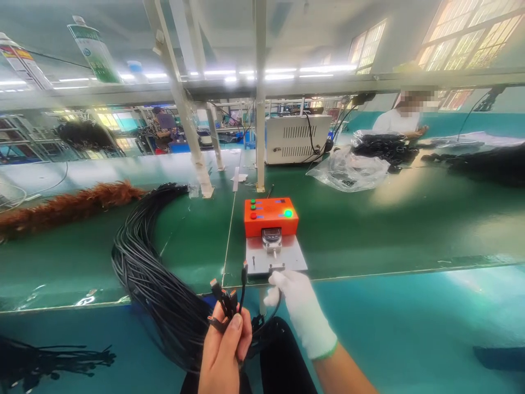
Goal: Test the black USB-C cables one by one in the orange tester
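Several black cables with orange-tipped connectors point(225, 298) stick up from my bare left hand point(227, 342), its fingers wrapped round them. My right hand point(297, 306), in a white glove, pinches the end of one black cable point(275, 306) at the front edge of a metal plate point(256, 257). That cable's plug is mostly hidden by the gloved fingers. Behind the plate stands an orange test box point(270, 218) with a green light glowing, and a small dial gauge point(272, 238) is mounted before it. A thick bundle of black cables point(143, 262) drapes over the table edge left of my hands.
A metal frame post point(260, 109) rises behind the orange box. Farther back are a white vented cabinet point(297, 139), a clear plastic bag point(350, 169) and a person point(397, 120). Reddish-brown bundled strands point(69, 208) lie at the left, and more black cables point(49, 358) hang at lower left.
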Action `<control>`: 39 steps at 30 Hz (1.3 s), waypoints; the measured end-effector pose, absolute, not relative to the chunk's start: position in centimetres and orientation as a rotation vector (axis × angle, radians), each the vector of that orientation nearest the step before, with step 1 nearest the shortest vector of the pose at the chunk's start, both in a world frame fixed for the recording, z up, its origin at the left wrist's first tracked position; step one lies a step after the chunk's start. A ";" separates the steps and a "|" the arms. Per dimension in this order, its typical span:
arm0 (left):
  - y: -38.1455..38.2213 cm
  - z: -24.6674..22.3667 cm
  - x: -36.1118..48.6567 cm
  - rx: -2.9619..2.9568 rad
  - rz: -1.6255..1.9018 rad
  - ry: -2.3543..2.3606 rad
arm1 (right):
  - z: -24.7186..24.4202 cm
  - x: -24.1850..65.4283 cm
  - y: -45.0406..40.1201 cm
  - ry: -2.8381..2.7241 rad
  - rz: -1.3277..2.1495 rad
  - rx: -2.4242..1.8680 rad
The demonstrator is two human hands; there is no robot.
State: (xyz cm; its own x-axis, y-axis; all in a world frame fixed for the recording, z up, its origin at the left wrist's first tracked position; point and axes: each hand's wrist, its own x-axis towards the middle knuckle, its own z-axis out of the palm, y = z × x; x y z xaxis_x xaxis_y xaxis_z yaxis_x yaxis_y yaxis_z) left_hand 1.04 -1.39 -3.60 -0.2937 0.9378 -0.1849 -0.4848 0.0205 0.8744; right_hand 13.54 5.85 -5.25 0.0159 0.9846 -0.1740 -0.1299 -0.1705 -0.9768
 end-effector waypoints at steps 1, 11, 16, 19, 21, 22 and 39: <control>-1.3 -3.6 1.1 0.537 1.575 1.113 | -5.2 13.5 5.9 -1.004 1.376 -1.260; -0.9 -2.9 0.7 0.679 1.489 1.096 | -5.0 14.6 4.7 -1.460 1.112 -1.619; -1.0 -3.5 1.1 0.773 1.436 1.134 | -3.7 15.7 2.4 -1.352 0.684 -1.711; -0.9 -4.4 1.7 0.861 1.367 1.187 | -1.6 14.9 1.7 -1.193 1.101 -1.306; -0.9 -5.0 2.0 0.900 1.333 1.218 | -0.7 14.1 1.6 -1.107 1.296 -1.126; -0.9 -5.1 2.0 0.891 1.342 1.230 | -0.4 13.8 1.6 -1.072 1.340 -1.076; -1.9 -4.8 1.3 1.051 1.503 1.382 | -5.4 13.8 6.1 -0.947 1.491 -1.304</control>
